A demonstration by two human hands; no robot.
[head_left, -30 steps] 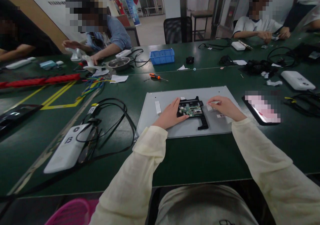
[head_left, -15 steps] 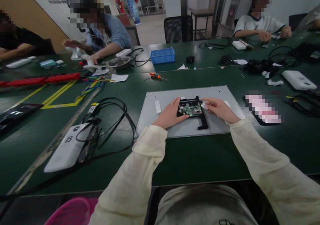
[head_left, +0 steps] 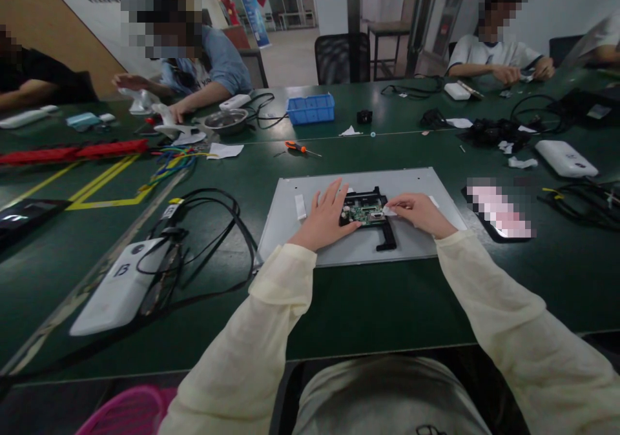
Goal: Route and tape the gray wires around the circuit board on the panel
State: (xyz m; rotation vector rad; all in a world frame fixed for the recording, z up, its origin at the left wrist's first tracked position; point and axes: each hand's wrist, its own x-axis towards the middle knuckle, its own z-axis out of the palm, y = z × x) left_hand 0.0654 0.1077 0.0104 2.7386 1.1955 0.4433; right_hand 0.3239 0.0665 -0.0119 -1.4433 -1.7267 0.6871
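Observation:
A green circuit board (head_left: 362,212) sits in a black plastic frame (head_left: 387,235), on a pale grey panel (head_left: 334,255). My left hand (head_left: 323,221) rests at the board's left side with its fingers spread and lifted, the thumb along the board's near edge. At the right end of the board, my right hand (head_left: 417,213) pinches a small white piece (head_left: 389,210), perhaps paper or cloth, against or just over the board. A white strip (head_left: 301,207) lies on the panel, left of my left hand.
Beyond the panel lie an orange-handled screwdriver (head_left: 301,148) and a blue basket (head_left: 310,109). A phone (head_left: 501,212) is to the right. On the left are a white power bank (head_left: 113,285) and black cables (head_left: 237,209). Other people sit across the table.
My left hand's fingers have lifted and spread from the frame. My right hand has brought the white piece leftward onto or over the board's right end. The view has shifted slightly.

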